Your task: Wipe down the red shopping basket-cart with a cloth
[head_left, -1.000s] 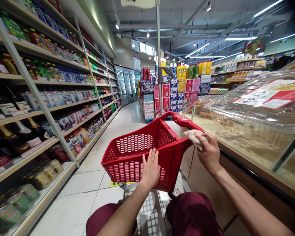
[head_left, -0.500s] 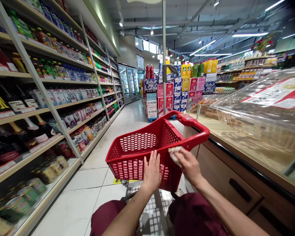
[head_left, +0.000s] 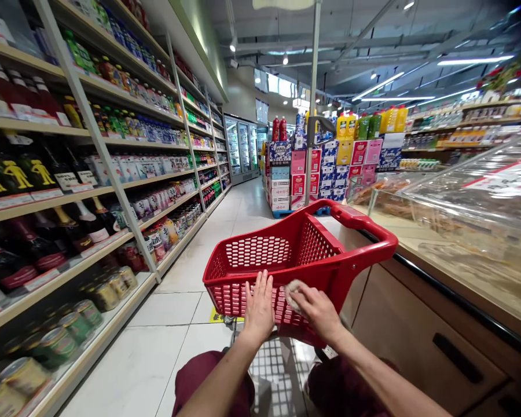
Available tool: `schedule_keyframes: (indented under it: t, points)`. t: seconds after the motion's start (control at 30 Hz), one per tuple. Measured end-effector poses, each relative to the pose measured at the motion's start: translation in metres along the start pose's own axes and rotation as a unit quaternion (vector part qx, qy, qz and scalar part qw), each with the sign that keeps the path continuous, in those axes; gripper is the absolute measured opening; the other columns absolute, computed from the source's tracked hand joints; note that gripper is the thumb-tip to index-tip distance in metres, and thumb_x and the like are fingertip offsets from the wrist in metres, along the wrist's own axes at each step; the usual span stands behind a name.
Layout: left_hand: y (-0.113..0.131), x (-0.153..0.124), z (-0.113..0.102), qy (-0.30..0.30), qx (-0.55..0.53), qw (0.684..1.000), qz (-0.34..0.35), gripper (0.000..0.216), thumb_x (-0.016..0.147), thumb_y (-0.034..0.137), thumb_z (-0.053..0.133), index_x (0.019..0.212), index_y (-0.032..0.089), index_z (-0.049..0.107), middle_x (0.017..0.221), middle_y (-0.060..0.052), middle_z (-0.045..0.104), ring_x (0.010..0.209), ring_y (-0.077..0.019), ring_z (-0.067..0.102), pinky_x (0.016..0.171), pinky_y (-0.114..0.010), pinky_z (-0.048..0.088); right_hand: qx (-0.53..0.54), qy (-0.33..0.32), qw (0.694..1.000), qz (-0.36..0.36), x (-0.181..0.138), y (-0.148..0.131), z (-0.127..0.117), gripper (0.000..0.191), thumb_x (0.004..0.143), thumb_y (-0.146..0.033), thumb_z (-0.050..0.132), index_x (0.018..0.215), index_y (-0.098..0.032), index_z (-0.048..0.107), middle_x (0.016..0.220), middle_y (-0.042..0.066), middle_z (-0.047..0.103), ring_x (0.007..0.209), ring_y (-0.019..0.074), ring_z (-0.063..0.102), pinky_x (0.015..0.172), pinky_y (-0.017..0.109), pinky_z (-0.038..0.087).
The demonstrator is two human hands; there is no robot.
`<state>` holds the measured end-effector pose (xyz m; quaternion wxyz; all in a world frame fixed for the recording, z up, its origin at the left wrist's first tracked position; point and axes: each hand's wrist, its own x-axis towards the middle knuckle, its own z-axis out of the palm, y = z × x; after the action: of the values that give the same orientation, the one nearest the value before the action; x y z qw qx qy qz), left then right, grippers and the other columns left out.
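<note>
A red plastic shopping cart (head_left: pixel 325 269) stands sideways in front of my knees, its handle at the upper right. My left hand (head_left: pixel 260 307) lies flat against the perforated near side, fingers stretched out and holding nothing. Pinched in my right hand (head_left: pixel 319 313) is a small crumpled whitish cloth (head_left: pixel 294 292), pressed to the same side wall just right of my left hand. My palm and fingers partly hide the cloth. What I can see of the basket's inside shows bare red mesh walls and a divider.
Shelves of bottles and cans (head_left: pixel 78 330) line the left. A counter (head_left: pixel 434 313) with clear covers runs along the right, close to the cart handle. Stacked drink cartons (head_left: pixel 286 168) and a metal pole (head_left: pixel 313 87) stand ahead; tiled floor (head_left: pixel 173 307) lies between.
My right hand has moved the cloth left and down along the cart side, closer to my left hand. The left hand stays flat there. My view has turned slightly left.
</note>
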<state>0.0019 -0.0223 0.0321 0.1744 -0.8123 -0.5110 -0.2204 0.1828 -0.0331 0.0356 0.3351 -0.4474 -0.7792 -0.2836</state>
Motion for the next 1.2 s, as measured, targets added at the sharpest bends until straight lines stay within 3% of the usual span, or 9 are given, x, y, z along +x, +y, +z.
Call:
schedule_keyframes:
  t: [0.13,0.33,0.47,0.53,0.67,0.87,0.97,1.07,1.2]
  points:
    - [-0.021,-0.007,0.001,0.014,0.017,0.999,-0.033,0.069,0.07,0.002,0.036,0.136,0.01,0.023,0.144,-0.011,0.024,0.134,-0.022,0.014,0.107,-0.052,0.017,0.012,0.051,0.999,-0.012,0.025,-0.018,0.008,0.026,0.085,-0.022,0.049,0.11,-0.025,0.057,0.113,0.006,0.057,0.101,0.0197,0.046,0.081,0.032,0.033]
    - [-0.054,-0.025,0.0,-0.004,0.018,0.998,-0.067,0.07,0.067,0.001,0.037,0.136,0.01,0.025,0.143,-0.012,0.027,0.134,-0.0227,0.016,0.107,-0.052,0.016,0.04,-0.047,0.99,-0.131,0.023,-0.047,0.04,0.016,0.083,-0.021,0.051,0.096,-0.021,0.061,0.099,0.006,0.062,0.084,0.0171,0.047,0.072,0.03,0.035]
    - [-0.073,-0.035,0.002,-0.009,0.015,0.996,-0.092,0.068,0.068,0.002,0.036,0.135,0.007,0.025,0.143,-0.015,0.027,0.134,-0.0242,0.016,0.106,-0.053,0.017,0.053,-0.012,0.994,-0.091,0.044,-0.066,0.047,0.027,0.086,-0.024,0.048,0.112,-0.021,0.055,0.111,0.008,0.057,0.093,0.0191,0.046,0.075,0.031,0.034]
    - [-0.079,-0.038,0.002,-0.002,0.01,0.995,-0.104,0.07,0.067,0.002,0.037,0.136,0.008,0.024,0.143,-0.015,0.027,0.134,-0.0236,0.016,0.106,-0.053,0.017,0.045,-0.003,0.996,-0.075,0.052,-0.075,0.053,0.026,0.086,-0.024,0.047,0.111,-0.021,0.055,0.11,0.009,0.056,0.088,0.0184,0.047,0.073,0.031,0.034]
    - [-0.092,-0.045,0.0,-0.012,-0.004,0.989,-0.144,0.073,0.066,0.002,0.037,0.136,0.011,0.022,0.143,-0.014,0.028,0.134,-0.0228,0.017,0.106,-0.052,0.018,0.061,-0.047,0.989,-0.123,0.049,-0.097,0.069,0.018,0.085,-0.022,0.049,0.099,-0.02,0.059,0.098,0.007,0.059,0.081,0.0168,0.048,0.07,0.029,0.035]
    - [-0.117,-0.053,-0.011,-0.046,-0.025,0.964,-0.262,0.067,0.07,0.004,0.034,0.136,0.009,0.022,0.143,-0.016,0.025,0.133,-0.0222,0.019,0.105,-0.052,0.019,0.096,-0.038,0.991,-0.087,0.083,-0.138,0.083,0.028,0.087,-0.027,0.043,0.113,-0.023,0.053,0.115,0.009,0.054,0.089,0.0189,0.048,0.074,0.032,0.036]
    - [-0.127,-0.058,-0.016,-0.052,-0.023,0.955,-0.292,0.069,0.068,0.003,0.034,0.136,0.009,0.023,0.143,-0.016,0.026,0.133,-0.0228,0.02,0.105,-0.052,0.02,0.093,-0.084,0.986,-0.111,0.084,-0.152,0.094,0.025,0.087,-0.023,0.044,0.109,-0.021,0.054,0.108,0.009,0.056,0.089,0.0194,0.047,0.071,0.032,0.036]
    - [-0.131,-0.061,-0.018,-0.05,-0.022,0.956,-0.288,0.069,0.067,0.002,0.034,0.135,0.008,0.025,0.143,-0.016,0.026,0.133,-0.022,0.019,0.106,-0.05,0.019,0.101,-0.119,0.977,-0.142,0.069,-0.157,0.096,0.017,0.085,-0.02,0.048,0.098,-0.021,0.058,0.093,0.006,0.059,0.082,0.0175,0.047,0.067,0.03,0.036]
    - [-0.121,-0.05,-0.016,-0.043,-0.036,0.957,-0.283,0.067,0.069,0.003,0.033,0.135,0.007,0.024,0.143,-0.016,0.025,0.133,-0.0213,0.019,0.106,-0.05,0.02,0.091,-0.072,0.99,-0.077,0.082,-0.145,0.079,0.022,0.086,-0.024,0.045,0.106,-0.022,0.055,0.108,0.007,0.056,0.087,0.0186,0.045,0.071,0.031,0.033]
